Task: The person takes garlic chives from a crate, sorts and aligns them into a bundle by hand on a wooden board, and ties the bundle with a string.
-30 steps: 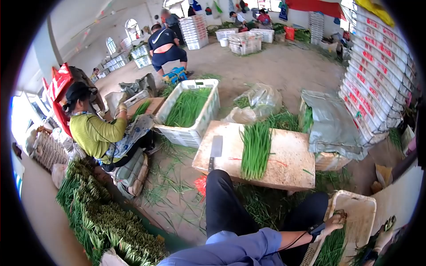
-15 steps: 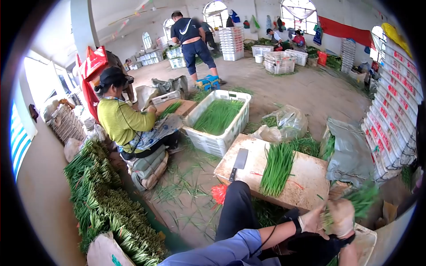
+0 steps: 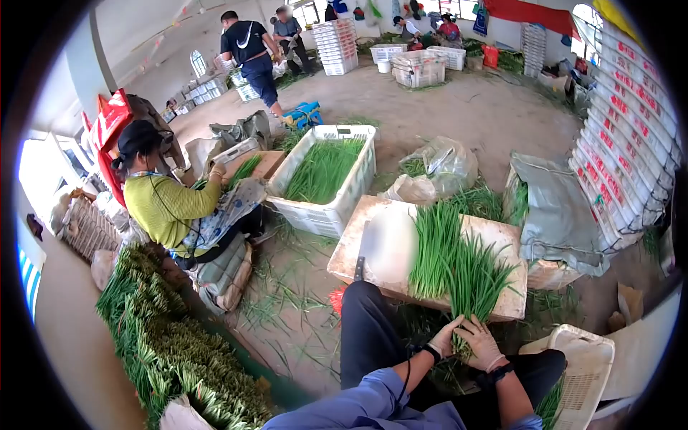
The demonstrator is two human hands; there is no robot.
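My left hand (image 3: 446,337) and my right hand (image 3: 481,345), both in pale gloves, close round the lower ends of a bunch of long green stalks (image 3: 479,276). The bunch's leafy tips lie over the front right part of the board (image 3: 510,251). Beside it on the left, touching it, another green bundle (image 3: 433,247) rests on the board. A knife (image 3: 361,258) lies near the board's left edge, its blade partly lost in a blurred white patch.
A white crate (image 3: 324,211) of green stalks stands beyond the board. At my right is a pale basket (image 3: 586,365). A seated co-worker (image 3: 168,204) is at left, behind a long pile of bundles (image 3: 179,351). Stacked crates (image 3: 623,136) rise at right.
Both hands have moved left from the basket side to the board's front edge, bringing the bunch beside the first bundle. A standing person in the background has turned and stepped.
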